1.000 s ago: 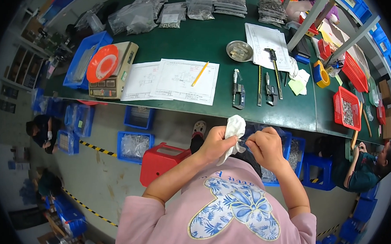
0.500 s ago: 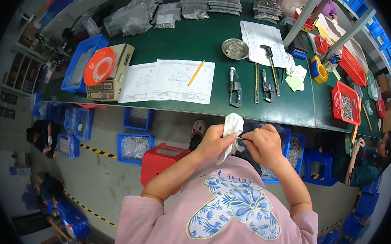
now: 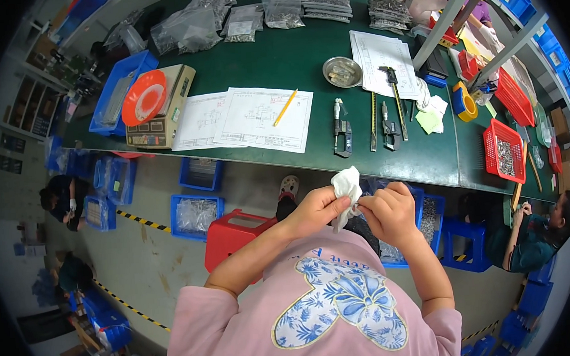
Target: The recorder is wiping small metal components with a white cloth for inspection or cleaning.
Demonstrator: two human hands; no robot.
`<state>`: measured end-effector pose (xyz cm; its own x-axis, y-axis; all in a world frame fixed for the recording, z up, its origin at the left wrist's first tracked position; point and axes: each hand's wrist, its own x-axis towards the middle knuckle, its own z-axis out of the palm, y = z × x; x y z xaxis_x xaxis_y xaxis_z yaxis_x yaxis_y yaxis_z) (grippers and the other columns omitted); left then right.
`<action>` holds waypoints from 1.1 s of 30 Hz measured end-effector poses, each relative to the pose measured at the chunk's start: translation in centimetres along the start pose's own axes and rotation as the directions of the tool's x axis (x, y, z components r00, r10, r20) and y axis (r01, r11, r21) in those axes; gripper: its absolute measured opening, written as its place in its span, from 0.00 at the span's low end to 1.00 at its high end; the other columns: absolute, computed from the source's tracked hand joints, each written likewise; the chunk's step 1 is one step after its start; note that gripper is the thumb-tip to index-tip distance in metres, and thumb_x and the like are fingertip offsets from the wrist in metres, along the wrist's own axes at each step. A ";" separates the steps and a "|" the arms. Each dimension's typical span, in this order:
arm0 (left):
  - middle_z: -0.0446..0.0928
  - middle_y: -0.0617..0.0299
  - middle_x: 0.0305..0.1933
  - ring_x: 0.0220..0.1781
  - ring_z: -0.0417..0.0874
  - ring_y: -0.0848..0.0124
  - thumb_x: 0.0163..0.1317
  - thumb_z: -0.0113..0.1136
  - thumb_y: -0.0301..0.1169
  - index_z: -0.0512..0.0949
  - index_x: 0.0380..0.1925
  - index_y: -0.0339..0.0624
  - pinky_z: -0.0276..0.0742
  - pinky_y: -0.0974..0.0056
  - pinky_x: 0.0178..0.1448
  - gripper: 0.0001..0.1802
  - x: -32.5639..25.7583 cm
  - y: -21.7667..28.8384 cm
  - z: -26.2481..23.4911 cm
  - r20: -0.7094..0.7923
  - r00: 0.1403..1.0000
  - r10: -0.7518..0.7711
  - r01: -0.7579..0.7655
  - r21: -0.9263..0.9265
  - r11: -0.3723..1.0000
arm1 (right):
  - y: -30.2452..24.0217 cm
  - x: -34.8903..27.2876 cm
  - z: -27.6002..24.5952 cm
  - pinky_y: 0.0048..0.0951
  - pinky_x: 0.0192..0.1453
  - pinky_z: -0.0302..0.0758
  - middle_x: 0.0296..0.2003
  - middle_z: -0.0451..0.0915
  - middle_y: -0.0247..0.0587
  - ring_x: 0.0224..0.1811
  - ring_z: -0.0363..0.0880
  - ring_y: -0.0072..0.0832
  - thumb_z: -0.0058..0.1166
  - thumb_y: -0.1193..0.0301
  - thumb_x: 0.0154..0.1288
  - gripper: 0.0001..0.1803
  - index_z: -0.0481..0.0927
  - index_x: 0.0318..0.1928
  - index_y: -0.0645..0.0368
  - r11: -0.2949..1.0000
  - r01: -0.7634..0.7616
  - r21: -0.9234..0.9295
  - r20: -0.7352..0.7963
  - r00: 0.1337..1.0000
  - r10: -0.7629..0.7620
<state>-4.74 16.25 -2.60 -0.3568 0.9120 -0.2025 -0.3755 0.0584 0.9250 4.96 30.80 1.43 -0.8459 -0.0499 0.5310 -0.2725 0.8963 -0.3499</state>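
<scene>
In front of my chest, my left hand (image 3: 318,210) is closed around a crumpled white cloth (image 3: 346,183), its upper end sticking out above my thumb. Close on its right, my right hand (image 3: 391,212) is pinched shut at the cloth's edge. Whatever lies between those fingertips is too small and too covered to name. Beyond my hands, two micrometers (image 3: 342,135) (image 3: 390,131) lie near the edge of the green table (image 3: 245,63). A caliper (image 3: 394,92) rests partly on a stack of papers (image 3: 377,55), beside a metal bowl (image 3: 342,71) of small parts.
Drawings (image 3: 268,123) with a yellow pencil (image 3: 286,107) lie left of the micrometers, beside a scale (image 3: 170,107) with an orange pan. A red basket (image 3: 504,155) of metal parts stands right. A red stool (image 3: 236,240) and blue bins (image 3: 197,216) stand below. A co-worker (image 3: 536,237) sits at right.
The cloth has shifted slightly to the right and bunched up in my left hand. The thin dark piece seen at my right fingertips before is now hidden.
</scene>
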 end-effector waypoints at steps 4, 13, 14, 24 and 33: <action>0.70 0.66 0.24 0.25 0.68 0.80 0.57 0.46 0.30 0.72 0.31 0.33 0.65 0.72 0.28 0.10 0.1 0.0 0.9 -0.104 0.968 0.229 -0.210 0.162 0.964 | -0.4 -0.2 0.1 0.27 0.27 0.61 0.13 0.66 0.32 0.16 0.65 0.29 0.53 0.74 0.43 0.05 0.71 0.23 0.56 0.999 -0.040 0.004 0.019 0.999 0.039; 0.67 0.60 0.14 0.18 0.63 0.80 0.54 0.49 0.31 0.71 0.20 0.32 0.60 0.69 0.21 0.12 0.5 -1.0 0.6 -0.238 0.963 0.129 -0.077 0.216 0.973 | -0.3 0.0 0.1 0.31 0.27 0.62 0.15 0.69 0.35 0.17 0.66 0.33 0.51 0.73 0.46 0.03 0.71 0.24 0.56 0.982 -0.175 0.073 0.071 0.983 0.170; 0.67 0.60 0.14 0.18 0.63 0.80 0.54 0.49 0.31 0.71 0.20 0.32 0.60 0.69 0.21 0.12 0.4 -1.0 0.6 -0.237 0.963 0.129 -0.077 0.215 0.974 | -0.2 0.1 0.0 0.31 0.27 0.62 0.17 0.71 0.36 0.17 0.66 0.34 0.51 0.74 0.47 0.03 0.72 0.25 0.57 0.998 -0.066 -0.002 0.029 0.997 0.066; 0.63 0.60 0.11 0.15 0.59 0.79 0.54 0.50 0.32 0.68 0.15 0.31 0.57 0.68 0.19 0.15 0.7 -1.3 0.8 -0.215 0.947 0.241 -0.137 0.408 0.902 | -0.1 -1.1 0.4 0.28 0.29 0.62 0.14 0.68 0.33 0.17 0.67 0.30 0.53 0.72 0.43 0.05 0.71 0.23 0.54 0.926 -0.353 0.135 0.165 0.929 0.330; 0.67 0.53 0.15 0.15 0.66 0.70 0.51 0.51 0.30 0.70 0.16 0.33 0.59 0.65 0.20 0.11 0.8 0.3 1.2 -0.043 0.905 0.424 -0.312 0.610 0.729 | 0.7 -2.8 0.8 0.29 0.28 0.64 0.19 0.73 0.38 0.22 0.70 0.37 0.47 0.69 0.51 0.05 0.73 0.24 0.57 0.507 -0.659 0.556 0.491 0.752 0.439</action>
<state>-4.12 17.52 -2.13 -0.5190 0.8322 0.1950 0.3592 0.0053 0.9333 6.73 31.25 -0.90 -0.9812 0.1393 -0.1334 0.1645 0.2426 -0.9561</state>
